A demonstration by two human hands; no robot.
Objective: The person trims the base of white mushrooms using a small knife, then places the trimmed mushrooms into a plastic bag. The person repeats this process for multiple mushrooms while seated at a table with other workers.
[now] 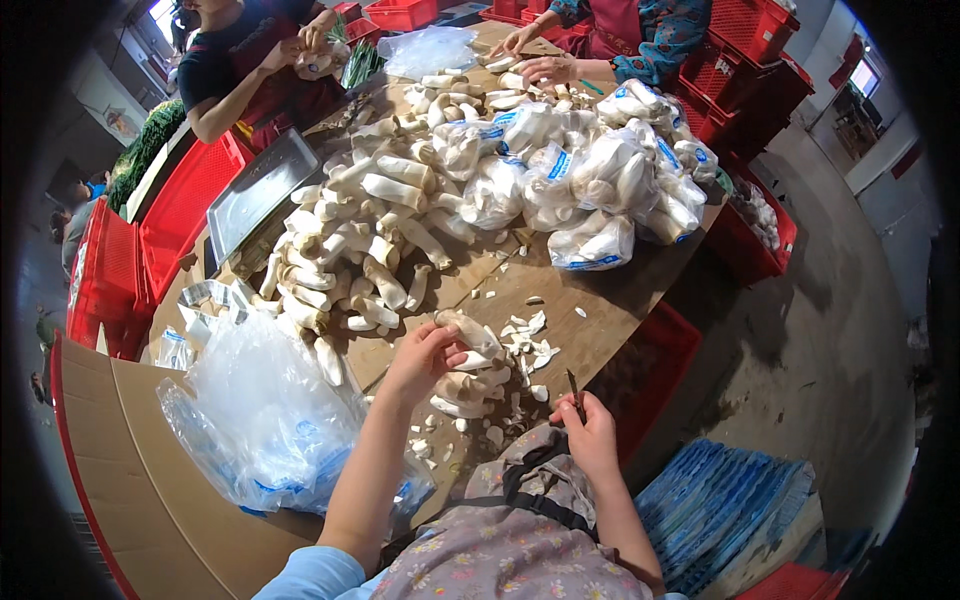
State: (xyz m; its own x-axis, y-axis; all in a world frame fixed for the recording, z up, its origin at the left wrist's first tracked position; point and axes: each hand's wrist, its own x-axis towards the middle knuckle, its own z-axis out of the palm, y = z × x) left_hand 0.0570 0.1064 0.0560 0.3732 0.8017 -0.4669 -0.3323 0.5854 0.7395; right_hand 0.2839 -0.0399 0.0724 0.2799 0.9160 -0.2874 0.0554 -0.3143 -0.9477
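My left hand point(424, 358) is closed around a king oyster mushroom point(468, 334), above a small heap of trimmed mushrooms point(470, 388) at the table's near edge. In my right hand point(592, 432), held by the front edge, is a small knife point(574, 388), its dark blade pointing up and away from the mushroom. White mushroom trimmings point(530, 342) lie scattered between the two hands. A large pile of loose king oyster mushrooms point(385, 225) spreads across the table beyond my left hand.
Filled clear bags of mushrooms point(592, 165) are stacked at the far right. Empty plastic bags point(265, 400) lie left of my forearm. A metal tray point(262, 185) stands at the left edge. Red crates point(190, 200) flank the table. Two people work across it, one person's hand point(548, 70) at the mushrooms.
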